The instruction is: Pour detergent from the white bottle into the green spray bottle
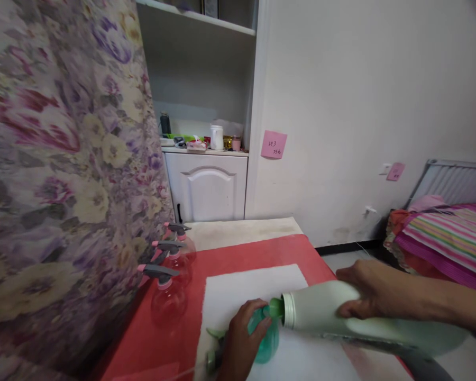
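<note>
My right hand (371,291) is wrapped round a large pale green bottle (319,307), tipped onto its side with its open mouth pointing left. At that mouth is something bright green (276,308), like a stream of liquid, reaching the neck of a small teal-green bottle (267,341). My left hand (244,336) grips this small bottle near its neck, fingers closed around it. Close to my left wrist lies a green and dark piece (214,344), perhaps a spray head, partly hidden by the hand. White paper (254,280) spreads beneath the small bottle.
Three clear spray bottles (168,304) with pink and grey heads stand in a row on the red table cover (238,259). Beside them hangs a floral curtain (83,185). A white cabinet (212,188) stands behind, and a bed (452,227) is at the right.
</note>
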Available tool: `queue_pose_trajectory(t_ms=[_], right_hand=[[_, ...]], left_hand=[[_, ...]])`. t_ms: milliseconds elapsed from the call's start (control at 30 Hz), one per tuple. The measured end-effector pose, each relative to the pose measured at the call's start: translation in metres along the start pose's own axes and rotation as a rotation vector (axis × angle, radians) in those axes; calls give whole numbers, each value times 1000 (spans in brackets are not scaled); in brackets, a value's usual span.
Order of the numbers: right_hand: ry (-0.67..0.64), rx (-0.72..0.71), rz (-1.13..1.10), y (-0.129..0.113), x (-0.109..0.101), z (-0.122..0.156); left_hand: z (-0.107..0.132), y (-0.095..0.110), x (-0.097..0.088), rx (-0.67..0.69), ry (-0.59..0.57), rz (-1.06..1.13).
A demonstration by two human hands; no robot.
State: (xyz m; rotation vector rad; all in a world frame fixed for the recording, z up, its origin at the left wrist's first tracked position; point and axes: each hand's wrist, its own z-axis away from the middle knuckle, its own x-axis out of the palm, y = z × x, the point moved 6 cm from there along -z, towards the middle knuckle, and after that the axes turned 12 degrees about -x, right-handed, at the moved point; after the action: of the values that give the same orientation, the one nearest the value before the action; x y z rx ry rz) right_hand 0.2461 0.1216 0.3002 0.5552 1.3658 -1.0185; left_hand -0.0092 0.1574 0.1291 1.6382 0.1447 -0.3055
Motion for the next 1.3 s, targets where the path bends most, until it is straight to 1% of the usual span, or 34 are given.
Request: queue_pose_trajectory(t_ms=[333,500,667,867,1067,1300], right_hand=[[2,-6,-16,-1,-1,1],[6,-12,-11,2,0,-1],[-14,4,-38,-1,-1,-1],[-9,16,-25,-2,-2,0],[5,3,-26,0,-2,-2],[-1,-7,-16,-3,-4,-2]], left_hand=[[2,4,0,5,-21,-4],[3,3,-1,-1,-15,4],[3,1,0,0,-20,12],[2,3,0,14,-33,19],[4,4,-1,5,-25,25],[3,5,-2,12,-3,42]])
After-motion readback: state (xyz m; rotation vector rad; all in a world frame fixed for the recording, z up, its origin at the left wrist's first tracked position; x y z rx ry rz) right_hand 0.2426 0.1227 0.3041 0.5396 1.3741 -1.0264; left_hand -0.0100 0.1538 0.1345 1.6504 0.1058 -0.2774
